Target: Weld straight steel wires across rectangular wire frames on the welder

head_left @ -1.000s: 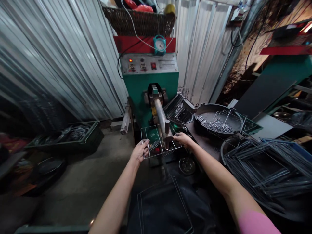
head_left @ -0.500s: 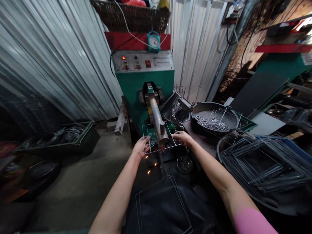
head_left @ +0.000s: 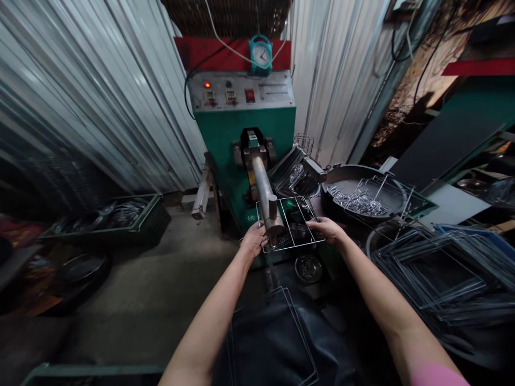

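Note:
A rectangular wire frame with crossbars [head_left: 295, 245] is held level between my hands, under the cylindrical metal arm [head_left: 262, 179] of a green machine [head_left: 217, 131]. My left hand [head_left: 254, 239] grips its left edge, close beside the tip of the arm. The right edge is pinched in my right hand [head_left: 328, 229]. The arm's tip meets the frame near its left side; whether they touch is hard to tell. More bent wire frames [head_left: 295, 316] lie on the dark apron [head_left: 269, 343] over my lap.
A round pan of short metal rods [head_left: 362, 206] and a heap of wire frames [head_left: 438, 268] stand at the right. A small metal bowl [head_left: 308, 268] sits below my hands. Green crates [head_left: 151, 220] are at the left; a clock [head_left: 260, 54] tops the machine.
The wire frame and both hands have shifted right relative to the machine's arm, which now meets the frame nearer its left side. The orange sparks are gone. The view has shifted slightly.

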A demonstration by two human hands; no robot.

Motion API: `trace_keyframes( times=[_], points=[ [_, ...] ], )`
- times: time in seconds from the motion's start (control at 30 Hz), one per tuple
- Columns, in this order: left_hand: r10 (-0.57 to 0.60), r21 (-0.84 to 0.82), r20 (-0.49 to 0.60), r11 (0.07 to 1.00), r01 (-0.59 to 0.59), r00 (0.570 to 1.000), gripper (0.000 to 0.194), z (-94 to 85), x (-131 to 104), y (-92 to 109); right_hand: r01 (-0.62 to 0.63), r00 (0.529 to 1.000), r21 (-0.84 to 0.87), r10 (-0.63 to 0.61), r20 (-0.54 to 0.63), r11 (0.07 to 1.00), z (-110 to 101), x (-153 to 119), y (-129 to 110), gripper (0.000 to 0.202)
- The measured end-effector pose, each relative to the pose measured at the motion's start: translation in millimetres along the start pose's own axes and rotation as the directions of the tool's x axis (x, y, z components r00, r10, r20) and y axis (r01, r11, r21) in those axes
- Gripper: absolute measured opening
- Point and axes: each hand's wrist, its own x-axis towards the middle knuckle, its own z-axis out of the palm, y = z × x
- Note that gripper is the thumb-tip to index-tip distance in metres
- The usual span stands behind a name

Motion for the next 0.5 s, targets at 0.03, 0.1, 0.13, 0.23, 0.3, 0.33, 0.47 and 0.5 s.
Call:
trace_keyframes(
  times=[0.03,0.1,0.13,0.23,0.3,0.33,0.47,0.5],
  points=[
    [-0.003,0.000,-0.008,1.000,0.003,1.000,0.036,1.9,1,0,-0.001,1.000,-0.001,0.001,-0.013,1.000,-1,1,0,0.030],
    [-0.009,-0.007,-0.022,1.000,0.009,1.000,0.036,5.0,2,1,0.003,0.999,-0.007,-0.003,-0.035,1.000,0,2,-2,0.028],
    [-0.012,-0.011,-0.026,1.000,0.011,1.000,0.036,6.1,3,2,0.007,0.999,-0.010,-0.007,-0.040,1.000,0,3,-3,0.027],
    [-0.019,-0.018,-0.021,1.000,0.018,1.000,0.036,7.7,5,6,0.010,0.999,-0.013,-0.010,-0.053,1.000,2,5,-5,0.025],
    [-0.026,-0.019,-0.012,0.999,0.026,1.000,0.036,7.2,6,7,0.008,0.998,-0.013,-0.008,-0.060,1.000,4,6,-5,0.023],
    [-0.033,-0.021,-0.009,0.999,0.033,0.999,0.036,6.7,7,7,0.005,0.998,-0.013,-0.006,-0.062,1.000,4,7,-5,0.022],
    [-0.068,-0.036,0.006,0.997,0.068,0.998,0.034,6.0,11,6,0.000,0.997,-0.025,-0.002,-0.078,1.000,6,8,-5,0.022],
    [-0.074,-0.040,0.009,0.996,0.074,0.997,0.034,7.0,11,6,0.005,0.996,-0.030,-0.007,-0.086,1.000,5,7,-6,0.022]
  ],
)
